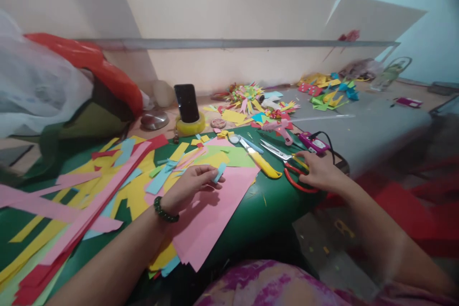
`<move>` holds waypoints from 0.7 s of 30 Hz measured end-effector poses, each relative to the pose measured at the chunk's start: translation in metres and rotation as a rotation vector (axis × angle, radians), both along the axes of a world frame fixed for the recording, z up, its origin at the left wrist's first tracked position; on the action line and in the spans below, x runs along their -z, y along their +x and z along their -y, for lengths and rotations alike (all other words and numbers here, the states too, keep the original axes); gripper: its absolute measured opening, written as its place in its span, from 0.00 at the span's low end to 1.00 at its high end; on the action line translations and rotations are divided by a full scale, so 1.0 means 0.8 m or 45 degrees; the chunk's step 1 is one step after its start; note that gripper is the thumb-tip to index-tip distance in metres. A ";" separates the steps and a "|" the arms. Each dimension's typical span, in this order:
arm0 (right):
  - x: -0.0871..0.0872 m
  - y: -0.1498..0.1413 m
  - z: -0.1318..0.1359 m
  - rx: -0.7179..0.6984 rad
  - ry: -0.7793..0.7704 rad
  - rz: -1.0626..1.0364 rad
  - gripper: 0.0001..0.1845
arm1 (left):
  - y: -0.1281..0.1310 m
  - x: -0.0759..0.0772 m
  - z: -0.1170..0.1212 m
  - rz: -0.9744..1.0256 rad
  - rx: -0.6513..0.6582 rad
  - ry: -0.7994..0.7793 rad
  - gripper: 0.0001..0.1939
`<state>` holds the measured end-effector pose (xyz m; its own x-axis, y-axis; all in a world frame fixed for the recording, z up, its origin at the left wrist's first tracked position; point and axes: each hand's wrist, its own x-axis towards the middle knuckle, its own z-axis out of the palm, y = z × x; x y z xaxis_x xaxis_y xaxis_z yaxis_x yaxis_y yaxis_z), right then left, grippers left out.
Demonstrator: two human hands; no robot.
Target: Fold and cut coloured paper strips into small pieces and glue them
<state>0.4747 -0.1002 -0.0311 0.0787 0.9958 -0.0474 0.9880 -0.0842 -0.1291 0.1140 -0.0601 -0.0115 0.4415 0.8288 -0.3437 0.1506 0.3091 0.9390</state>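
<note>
My left hand (199, 182), a beaded bracelet at its wrist, pinches a small light blue paper strip (220, 172) between thumb and fingers. Beneath it lies a stack of pink paper sheets (215, 220). My right hand (320, 170) is at the red handles of a pair of scissors (291, 168), thumb and fingers closed about them. The scissors' blades lie partly open on the green mat, pointing away to the left. A slim yellow piece (301, 162) shows by my right fingertips; its kind is unclear. Left of the scissors rests a yellow utility knife (264, 163).
Cut paper strips (89, 191) cover the left side of the green mat (265, 215). A phone (187, 103) leans in a yellow tape roll (190, 125). Behind the scissors sit a pink glue gun (279, 129) and a purple device (312, 143) with a black cable. Folded paper pieces (330, 98) lie farther right.
</note>
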 end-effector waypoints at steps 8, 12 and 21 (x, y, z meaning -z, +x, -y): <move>-0.016 0.000 0.040 -0.113 -0.046 -0.761 0.36 | -0.002 -0.002 0.000 0.017 -0.045 0.023 0.20; -0.035 -0.017 0.066 -0.248 -0.144 -1.019 0.39 | 0.000 -0.006 0.002 0.019 -0.058 0.068 0.20; -0.052 -0.096 0.063 -0.554 -0.253 -0.702 0.41 | 0.004 -0.011 0.011 0.048 -0.036 0.176 0.19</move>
